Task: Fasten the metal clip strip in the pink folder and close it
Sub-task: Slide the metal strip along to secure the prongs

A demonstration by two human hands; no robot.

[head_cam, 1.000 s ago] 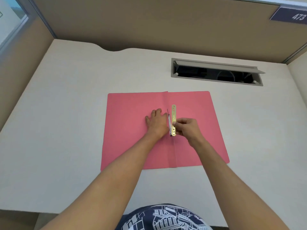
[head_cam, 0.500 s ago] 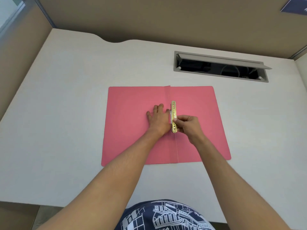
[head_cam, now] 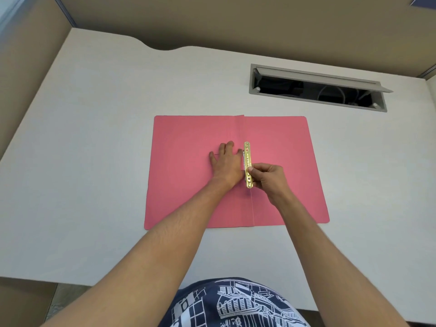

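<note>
A pink folder (head_cam: pixel 188 185) lies open and flat on the white desk (head_cam: pixel 94 161), its spine crease running from 12 to 6 o'clock. The gold metal clip strip (head_cam: pixel 247 161) lies along that crease, just right of it, near the folder's middle. The left hand (head_cam: pixel 226 165) rests palm down on the left leaf at the strip's 9 o'clock, fingers spread. The right hand (head_cam: pixel 269 177) comes in from 4 o'clock, thumb and forefinger pinching the strip's lower half. A cable hatch (head_cam: pixel 318 88) stands open at 1 o'clock.
</note>
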